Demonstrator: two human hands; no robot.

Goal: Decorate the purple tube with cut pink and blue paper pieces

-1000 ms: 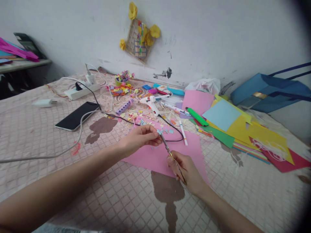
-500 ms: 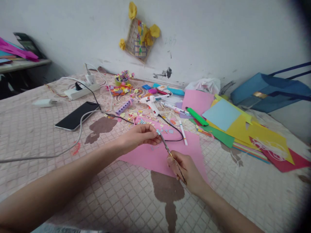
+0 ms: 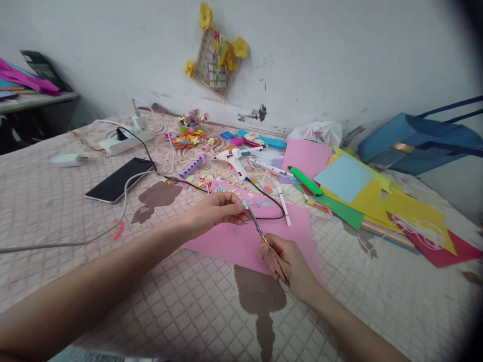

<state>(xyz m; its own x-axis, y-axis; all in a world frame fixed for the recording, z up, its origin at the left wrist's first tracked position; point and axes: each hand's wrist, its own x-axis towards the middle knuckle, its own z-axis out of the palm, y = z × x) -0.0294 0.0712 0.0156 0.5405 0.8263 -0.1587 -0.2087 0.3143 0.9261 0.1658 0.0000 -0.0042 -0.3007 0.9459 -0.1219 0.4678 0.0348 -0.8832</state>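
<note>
Over a pink paper sheet point(image 3: 222, 247), my left hand point(image 3: 215, 211) pinches a small light-blue paper piece point(image 3: 245, 205) between thumb and fingertips. My right hand point(image 3: 287, 261) is closed around a pair of scissors point(image 3: 264, 239), seen edge-on. Their blade tips meet the blue piece or lie right beside it; which one I cannot tell. Light-blue paper scraps point(image 3: 265, 204) lie on the pink sheet just beyond my hands. A white marker point(image 3: 285, 206) rests at the sheet's right side.
Behind my hands lies a white glue gun point(image 3: 234, 162), its black cord point(image 3: 266, 194) looping across the pink sheet. A phone point(image 3: 117, 181) and a power strip point(image 3: 124, 143) are on the left. Coloured papers point(image 3: 362, 196), a green cutter-like tool point(image 3: 305, 181) and a blue bag point(image 3: 418, 143) occupy the right.
Almost nothing differs. Both hands keep their place and grip, with only a very slight shift at the scissors and the blue piece.
</note>
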